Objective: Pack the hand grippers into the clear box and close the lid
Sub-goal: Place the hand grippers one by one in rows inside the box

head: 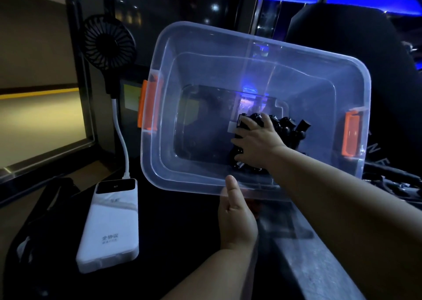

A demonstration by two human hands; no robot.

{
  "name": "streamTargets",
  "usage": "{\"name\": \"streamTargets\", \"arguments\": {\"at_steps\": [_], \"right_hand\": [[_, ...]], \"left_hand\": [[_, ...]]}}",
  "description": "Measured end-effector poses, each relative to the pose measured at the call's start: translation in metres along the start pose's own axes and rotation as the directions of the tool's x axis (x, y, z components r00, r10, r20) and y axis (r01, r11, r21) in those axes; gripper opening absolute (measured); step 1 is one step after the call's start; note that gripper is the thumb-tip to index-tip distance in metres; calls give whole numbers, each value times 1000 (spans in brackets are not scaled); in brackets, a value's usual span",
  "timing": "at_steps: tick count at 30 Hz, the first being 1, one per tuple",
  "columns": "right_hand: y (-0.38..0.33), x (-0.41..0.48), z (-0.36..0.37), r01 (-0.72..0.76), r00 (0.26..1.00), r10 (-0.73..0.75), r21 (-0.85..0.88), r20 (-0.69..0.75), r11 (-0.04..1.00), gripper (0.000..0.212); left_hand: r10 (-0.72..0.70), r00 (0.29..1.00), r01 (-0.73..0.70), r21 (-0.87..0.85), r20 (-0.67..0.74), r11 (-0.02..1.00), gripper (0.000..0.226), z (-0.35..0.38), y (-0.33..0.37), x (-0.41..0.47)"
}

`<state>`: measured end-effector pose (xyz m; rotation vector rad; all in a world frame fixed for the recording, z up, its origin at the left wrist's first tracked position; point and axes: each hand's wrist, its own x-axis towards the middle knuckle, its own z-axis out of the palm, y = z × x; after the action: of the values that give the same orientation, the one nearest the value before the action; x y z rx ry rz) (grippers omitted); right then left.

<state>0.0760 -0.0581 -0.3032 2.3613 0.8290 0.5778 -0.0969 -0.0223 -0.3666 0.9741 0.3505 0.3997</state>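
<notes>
The clear box (198, 76) with orange latches on its two ends stands open and tilted in the middle of the view, with no lid on it. My left hand (236, 217) grips its near rim, thumb over the edge. My right hand (257, 143) reaches inside and rests on a bunch of black hand grippers (285, 127) lying at the right end of the box floor. The fingers wrap around their handles. More black hand grippers (392, 181) lie outside the box at the right.
A white power bank (109, 226) lies at the front left, its white cable running up to a small black fan (109, 41). A black bag (45, 208) sits at the far left. A metal ledge (319, 265) runs along the front right.
</notes>
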Motion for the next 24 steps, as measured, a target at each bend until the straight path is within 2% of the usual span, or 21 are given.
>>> {"name": "streamTargets", "arguments": {"at_steps": [2, 4, 7, 10, 14, 17, 20, 22, 24], "right_hand": [[-5, 4, 0, 22, 998, -21, -27, 60, 999, 45], [-7, 6, 0, 15, 994, -12, -24, 107, 1000, 49], [-5, 6, -1, 16, 992, -11, -41, 129, 999, 56], [-4, 5, -4, 29, 991, -22, -53, 136, 998, 53], [-4, 5, -5, 23, 990, -16, -51, 140, 998, 52], [-5, 5, -5, 17, 989, -10, -45, 144, 999, 51], [-5, 3, -4, 15, 989, -9, -35, 144, 999, 51], [-5, 2, -4, 18, 990, -12, -42, 141, 999, 51], [-5, 2, -4, 29, 990, -21, -58, 141, 998, 51]], "left_hand": [[8, 1000, -8, -18, -4, 1000, 88, -1, 1, 0], [15, 1000, -15, -40, 3, 999, 95, 0, 0, 0], [28, 999, -30, -57, -29, 998, 111, -1, -4, 1], [7, 1000, -9, -87, -27, 996, 128, -2, -9, 3], [21, 1000, -22, -76, -18, 997, 113, -2, -7, 0], [15, 999, -18, -82, -41, 996, 124, -3, -8, 5], [4, 1000, -6, -74, -29, 997, 104, -2, -5, 5], [-10, 999, 8, -46, -30, 999, 76, -1, -4, 8], [-30, 998, 30, -7, -51, 1000, 59, 0, -5, 11]]}}
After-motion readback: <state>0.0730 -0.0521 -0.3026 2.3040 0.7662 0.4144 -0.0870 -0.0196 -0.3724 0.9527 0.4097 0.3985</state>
